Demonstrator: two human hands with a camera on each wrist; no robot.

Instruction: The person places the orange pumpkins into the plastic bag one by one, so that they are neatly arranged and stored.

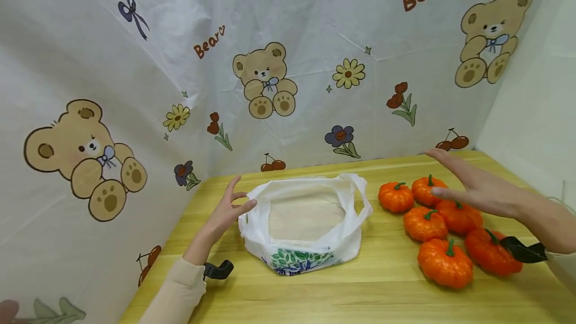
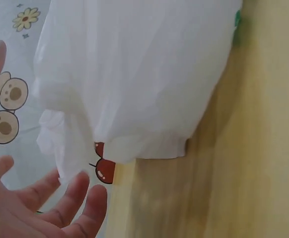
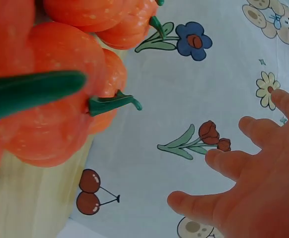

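A white plastic bag (image 1: pixel 310 259) with a green leaf print stands on the table, its mouth spread wide and its pale inside showing. My left hand (image 1: pixel 228 211) is at the bag's left side, fingers spread and close to the rim. In the left wrist view the fingertips (image 2: pixel 96 203) are right by a loose fold of the bag (image 2: pixel 134 74). On the right, my right hand (image 1: pixel 481 189) hovers over a group of orange pumpkins (image 1: pixel 445 263) with green stems, its fingers extended and holding nothing. The right wrist view shows the spread fingers (image 3: pixel 229 163) beside the pumpkins (image 3: pixel 60 89).
The wooden table (image 1: pixel 342 294) meets a white cloth backdrop (image 1: pixel 306 14) printed with bears and flowers at the back and left. A plain white wall (image 1: pixel 540 99) rises on the right. A black wrist strap mount (image 1: pixel 219 269) juts from the left sleeve.
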